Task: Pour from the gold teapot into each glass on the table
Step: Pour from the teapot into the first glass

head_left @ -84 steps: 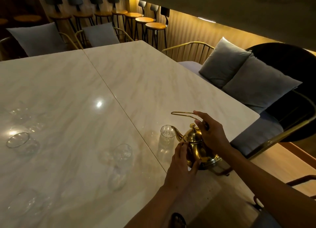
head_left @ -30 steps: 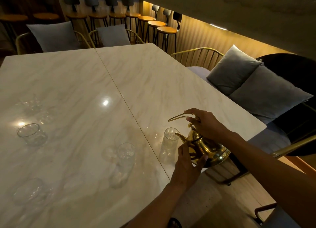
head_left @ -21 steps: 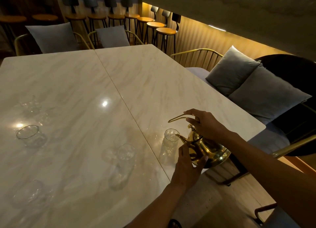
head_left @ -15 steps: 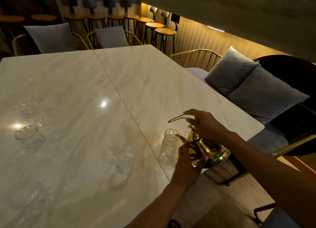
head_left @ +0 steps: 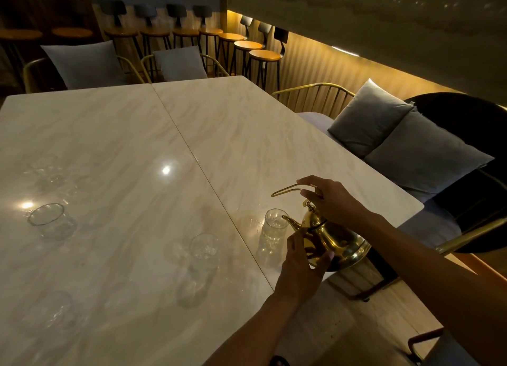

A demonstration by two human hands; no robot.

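Gold teapot (head_left: 333,236) unmarked, spout at glass (head_left: 271,235).

a pale marble worktop (head_left: 247,135) carries a tall glass (head_left: 271,236) near right, another (head_left: 201,267) mid-near, a short tumbler (head_left: 50,221) left.

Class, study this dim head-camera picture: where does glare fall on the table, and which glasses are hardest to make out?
Head view: bright glare spots sit on the marble table, near the seam and beside the short glass; the glasses at the far left and bottom left nearly vanish; the tall glass beside the gold teapot reads clearest.
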